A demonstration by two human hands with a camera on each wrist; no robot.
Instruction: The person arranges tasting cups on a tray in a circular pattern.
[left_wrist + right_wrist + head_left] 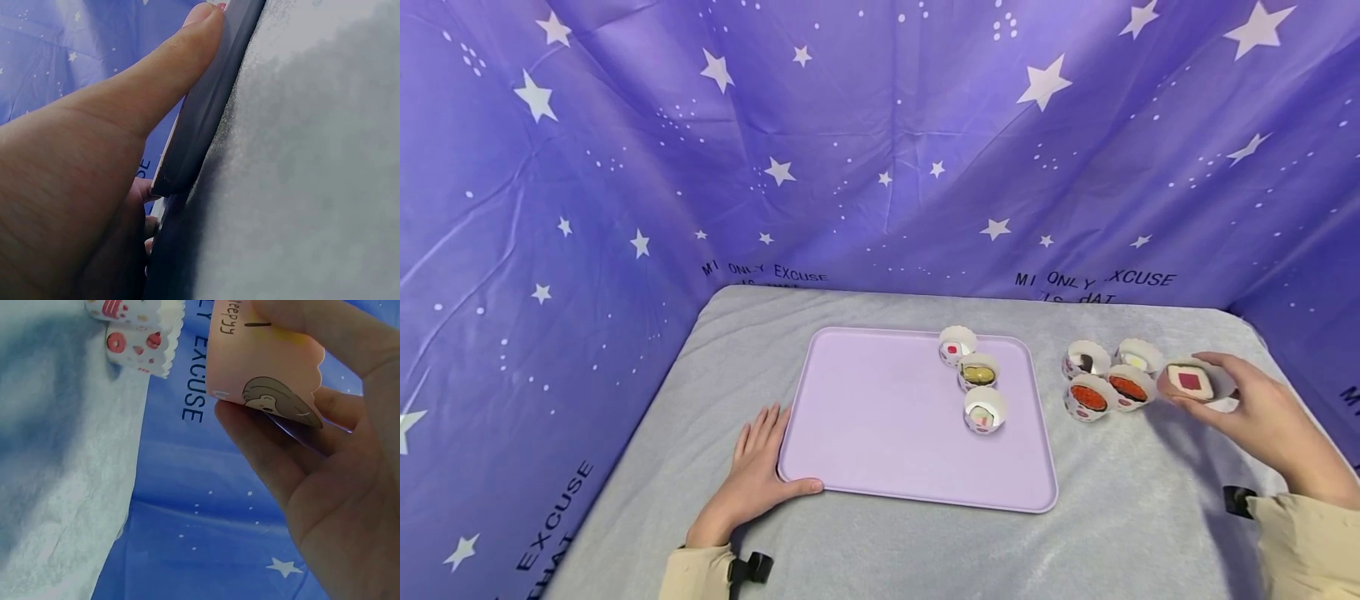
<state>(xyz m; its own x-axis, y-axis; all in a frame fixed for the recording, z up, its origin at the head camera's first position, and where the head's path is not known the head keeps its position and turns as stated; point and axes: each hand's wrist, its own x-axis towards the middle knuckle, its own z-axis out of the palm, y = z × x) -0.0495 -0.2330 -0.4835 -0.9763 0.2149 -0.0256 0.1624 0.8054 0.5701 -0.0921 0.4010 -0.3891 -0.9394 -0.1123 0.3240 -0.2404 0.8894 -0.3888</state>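
Note:
My right hand (pixel 1262 412) grips a pink paper cup (pixel 1165 385) above the cloth, thumb on one side and fingers on the other. A sushi piece (pixel 1190 381) with a red square centre sits in that cup. The right wrist view shows a cartoon print on the cup's side (pixel 262 362). My left hand (pixel 760 471) rests at the near left corner of the lilac tray (pixel 880 417), thumb along the front rim, fingers straight beside the left edge. On the tray's right part stand three paper cups with sushi: a back one (pixel 957 346), a middle one (pixel 978 372) and a front one (pixel 984 410).
Right of the tray, several sushi cups stand close together on the grey cloth (pixel 1120 500); two hold orange-red topped pieces, the left one (pixel 1088 397) and the right one (pixel 1131 387). A purple star-patterned curtain (pixel 850 217) hangs behind and at both sides.

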